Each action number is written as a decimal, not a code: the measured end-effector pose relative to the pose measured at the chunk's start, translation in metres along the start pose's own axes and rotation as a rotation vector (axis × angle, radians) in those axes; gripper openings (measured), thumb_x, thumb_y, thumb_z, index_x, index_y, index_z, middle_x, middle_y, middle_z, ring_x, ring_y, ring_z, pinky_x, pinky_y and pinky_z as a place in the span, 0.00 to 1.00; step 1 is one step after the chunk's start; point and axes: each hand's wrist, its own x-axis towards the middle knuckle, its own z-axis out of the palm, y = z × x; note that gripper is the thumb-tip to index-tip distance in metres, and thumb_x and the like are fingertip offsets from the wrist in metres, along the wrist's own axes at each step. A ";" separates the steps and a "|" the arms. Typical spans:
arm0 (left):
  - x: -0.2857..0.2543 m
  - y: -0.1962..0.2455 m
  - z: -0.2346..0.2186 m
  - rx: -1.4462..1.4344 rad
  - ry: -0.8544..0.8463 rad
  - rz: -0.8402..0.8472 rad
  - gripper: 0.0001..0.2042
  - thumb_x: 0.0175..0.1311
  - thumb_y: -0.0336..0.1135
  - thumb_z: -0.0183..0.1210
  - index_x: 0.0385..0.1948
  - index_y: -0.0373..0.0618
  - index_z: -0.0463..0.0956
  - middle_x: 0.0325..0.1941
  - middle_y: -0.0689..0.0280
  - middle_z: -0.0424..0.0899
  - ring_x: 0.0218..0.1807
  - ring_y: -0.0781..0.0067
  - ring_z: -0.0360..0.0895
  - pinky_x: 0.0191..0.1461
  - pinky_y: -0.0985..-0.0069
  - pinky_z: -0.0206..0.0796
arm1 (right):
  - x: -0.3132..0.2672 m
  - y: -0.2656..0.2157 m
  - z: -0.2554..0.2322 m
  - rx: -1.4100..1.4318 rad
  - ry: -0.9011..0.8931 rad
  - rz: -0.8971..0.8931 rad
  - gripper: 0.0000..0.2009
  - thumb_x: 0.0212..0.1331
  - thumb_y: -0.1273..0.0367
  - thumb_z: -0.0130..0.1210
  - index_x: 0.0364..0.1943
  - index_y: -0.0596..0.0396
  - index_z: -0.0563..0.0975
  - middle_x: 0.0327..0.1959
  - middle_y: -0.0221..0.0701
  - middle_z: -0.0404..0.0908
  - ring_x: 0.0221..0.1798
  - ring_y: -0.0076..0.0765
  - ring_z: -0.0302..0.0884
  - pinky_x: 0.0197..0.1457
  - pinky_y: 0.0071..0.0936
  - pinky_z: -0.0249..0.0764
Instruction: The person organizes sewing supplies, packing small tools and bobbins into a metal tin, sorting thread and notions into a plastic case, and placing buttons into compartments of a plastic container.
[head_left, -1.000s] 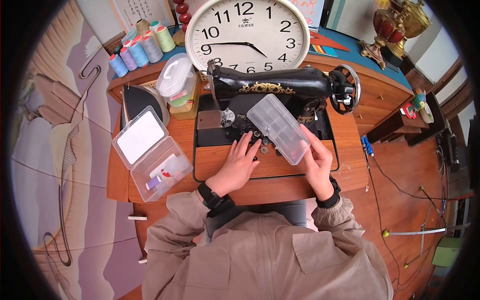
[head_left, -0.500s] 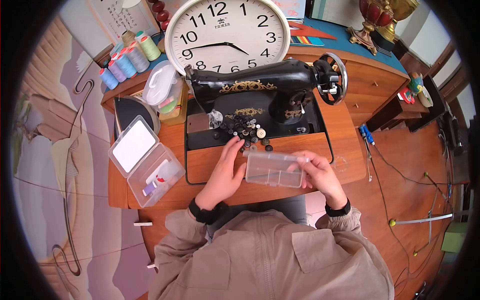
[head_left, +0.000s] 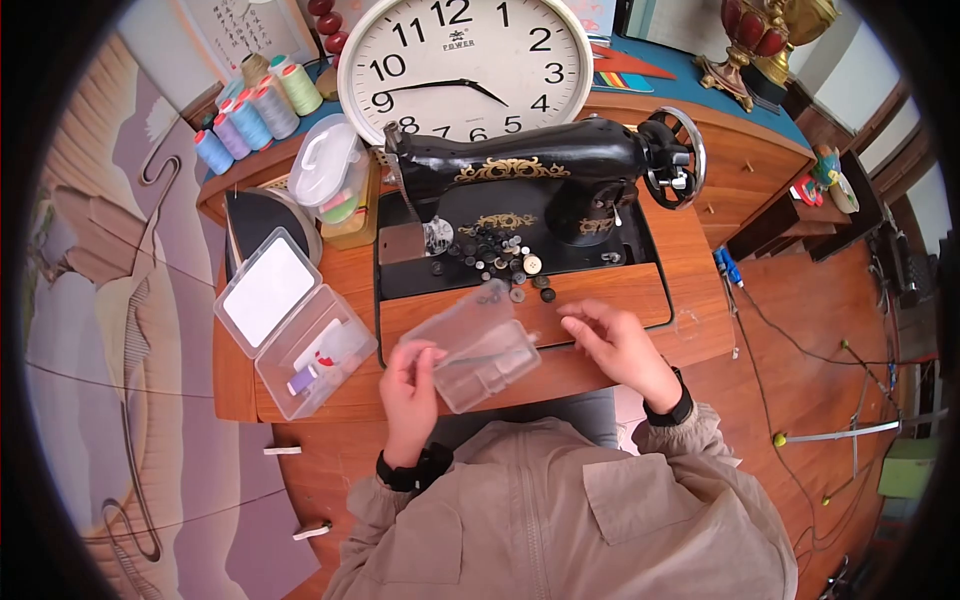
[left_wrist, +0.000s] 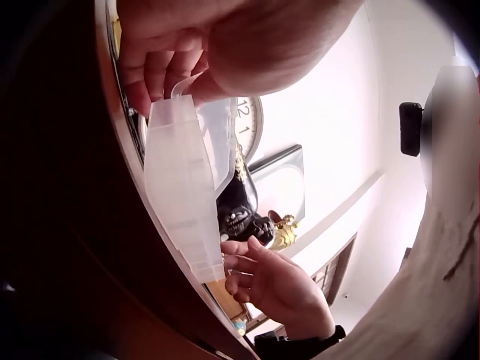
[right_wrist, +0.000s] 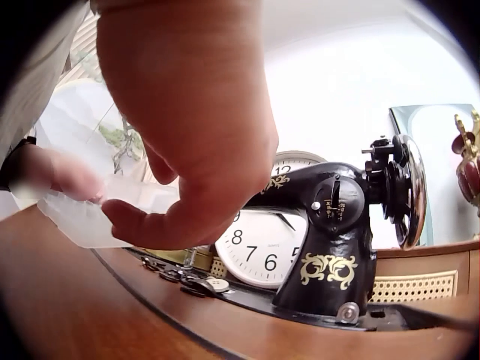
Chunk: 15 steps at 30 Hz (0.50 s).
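My left hand (head_left: 408,388) pinches the left end of a clear plastic compartment box (head_left: 490,372), whose lid stands open, near the front edge of the sewing table. In the left wrist view the box (left_wrist: 180,184) tilts below the thumb and fingers. Just right of it, my right hand (head_left: 625,350) is raised with fingers loosely bent and nothing between them. Beyond the box, a heap of mostly dark buttons (head_left: 490,252) lies on the bed of the black sewing machine (head_left: 520,160), with a larger cream button (head_left: 532,264) at its right side.
At left, another open clear box (head_left: 318,370) contains a purple thread spool (head_left: 302,379). Behind it stands a lidded clear tub (head_left: 328,165). A large wall clock (head_left: 465,60) leans behind the machine, with several thread spools (head_left: 250,115) to its left.
The box has passed from my right hand to my left and moved left and nearer my body, its lid now open. My left hand has drawn back from the buttons.
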 end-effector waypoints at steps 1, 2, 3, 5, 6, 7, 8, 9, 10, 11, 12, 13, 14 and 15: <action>0.000 -0.003 -0.008 -0.004 0.002 -0.002 0.05 0.77 0.26 0.51 0.45 0.37 0.75 0.41 0.64 0.83 0.45 0.79 0.81 0.53 0.80 0.71 | 0.005 -0.001 0.000 -0.004 -0.003 0.001 0.12 0.69 0.69 0.58 0.51 0.61 0.80 0.32 0.36 0.84 0.29 0.29 0.79 0.36 0.27 0.76; 0.001 -0.007 -0.017 0.001 0.059 0.011 0.05 0.77 0.26 0.51 0.46 0.38 0.74 0.40 0.65 0.83 0.45 0.79 0.80 0.52 0.80 0.70 | 0.011 -0.001 0.001 -0.038 0.053 -0.048 0.12 0.68 0.70 0.59 0.51 0.60 0.80 0.32 0.37 0.85 0.30 0.30 0.79 0.37 0.27 0.76; 0.001 -0.010 -0.023 0.007 0.116 0.023 0.05 0.77 0.27 0.50 0.46 0.38 0.74 0.40 0.65 0.83 0.44 0.80 0.79 0.52 0.81 0.70 | 0.017 -0.002 0.001 -0.072 0.108 -0.098 0.12 0.67 0.72 0.59 0.51 0.60 0.80 0.33 0.37 0.85 0.30 0.31 0.80 0.37 0.28 0.77; 0.001 -0.011 -0.027 0.001 0.150 0.011 0.05 0.77 0.28 0.50 0.47 0.39 0.72 0.40 0.65 0.82 0.44 0.80 0.78 0.52 0.81 0.69 | 0.031 -0.007 -0.001 -0.110 0.093 -0.093 0.13 0.64 0.76 0.60 0.53 0.59 0.80 0.37 0.39 0.84 0.34 0.38 0.83 0.40 0.32 0.78; 0.001 -0.011 -0.028 0.040 0.178 0.014 0.05 0.78 0.28 0.50 0.47 0.39 0.71 0.39 0.64 0.83 0.43 0.80 0.78 0.51 0.80 0.69 | 0.039 -0.003 0.000 -0.180 0.086 -0.150 0.15 0.64 0.77 0.60 0.55 0.58 0.79 0.39 0.38 0.83 0.36 0.36 0.83 0.41 0.30 0.80; 0.001 -0.009 -0.028 0.079 0.208 0.016 0.05 0.78 0.28 0.50 0.47 0.39 0.71 0.38 0.64 0.83 0.43 0.79 0.78 0.51 0.79 0.69 | 0.047 0.003 0.001 -0.249 0.078 -0.208 0.17 0.64 0.78 0.60 0.57 0.57 0.79 0.42 0.37 0.81 0.38 0.34 0.83 0.42 0.28 0.81; 0.002 -0.008 -0.028 0.077 0.215 0.016 0.05 0.78 0.28 0.50 0.47 0.39 0.71 0.38 0.64 0.83 0.43 0.79 0.78 0.51 0.79 0.69 | 0.055 0.008 0.003 -0.294 0.075 -0.254 0.19 0.61 0.79 0.60 0.57 0.56 0.78 0.44 0.38 0.77 0.39 0.40 0.84 0.42 0.31 0.81; 0.002 -0.008 -0.026 0.134 0.215 0.033 0.05 0.78 0.28 0.49 0.47 0.38 0.70 0.38 0.63 0.83 0.42 0.79 0.78 0.50 0.79 0.69 | 0.061 0.011 0.005 -0.296 0.068 -0.259 0.19 0.61 0.79 0.60 0.57 0.56 0.78 0.44 0.38 0.77 0.39 0.40 0.84 0.42 0.31 0.81; 0.003 -0.007 -0.025 0.192 0.217 0.048 0.04 0.78 0.28 0.49 0.46 0.38 0.70 0.38 0.62 0.83 0.42 0.79 0.79 0.50 0.79 0.69 | 0.066 0.011 0.007 -0.292 0.048 -0.218 0.19 0.59 0.78 0.61 0.56 0.55 0.79 0.45 0.41 0.78 0.41 0.47 0.82 0.45 0.36 0.80; 0.004 -0.008 -0.023 0.190 0.227 0.046 0.04 0.78 0.28 0.49 0.46 0.38 0.70 0.38 0.62 0.83 0.42 0.79 0.79 0.50 0.79 0.69 | 0.071 0.010 0.009 -0.289 0.028 -0.177 0.19 0.57 0.78 0.63 0.54 0.55 0.79 0.47 0.43 0.78 0.43 0.55 0.81 0.47 0.42 0.78; 0.006 -0.010 -0.021 0.228 0.235 0.070 0.04 0.77 0.27 0.50 0.46 0.37 0.70 0.38 0.61 0.82 0.40 0.76 0.79 0.47 0.77 0.70 | 0.077 0.010 0.010 -0.292 0.018 -0.182 0.19 0.57 0.78 0.63 0.54 0.55 0.79 0.47 0.43 0.78 0.43 0.55 0.81 0.47 0.42 0.78; 0.007 -0.011 -0.019 0.267 0.244 0.094 0.04 0.75 0.27 0.51 0.45 0.37 0.69 0.37 0.60 0.82 0.37 0.74 0.79 0.43 0.76 0.70 | 0.083 0.010 0.011 -0.345 0.009 -0.173 0.18 0.55 0.77 0.64 0.52 0.55 0.80 0.47 0.43 0.78 0.43 0.55 0.81 0.47 0.43 0.78; 0.009 -0.011 -0.017 0.265 0.255 0.091 0.04 0.75 0.27 0.51 0.45 0.37 0.69 0.37 0.60 0.82 0.37 0.74 0.79 0.43 0.76 0.70 | 0.089 0.011 0.011 -0.399 0.001 -0.165 0.18 0.54 0.76 0.65 0.50 0.56 0.80 0.46 0.43 0.79 0.43 0.55 0.81 0.47 0.44 0.78; 0.009 -0.010 -0.016 0.315 0.259 0.114 0.04 0.75 0.26 0.51 0.44 0.37 0.69 0.37 0.59 0.82 0.37 0.72 0.79 0.42 0.75 0.70 | 0.094 0.012 0.011 -0.402 -0.010 -0.171 0.18 0.54 0.76 0.65 0.50 0.56 0.80 0.46 0.43 0.79 0.43 0.55 0.81 0.47 0.44 0.78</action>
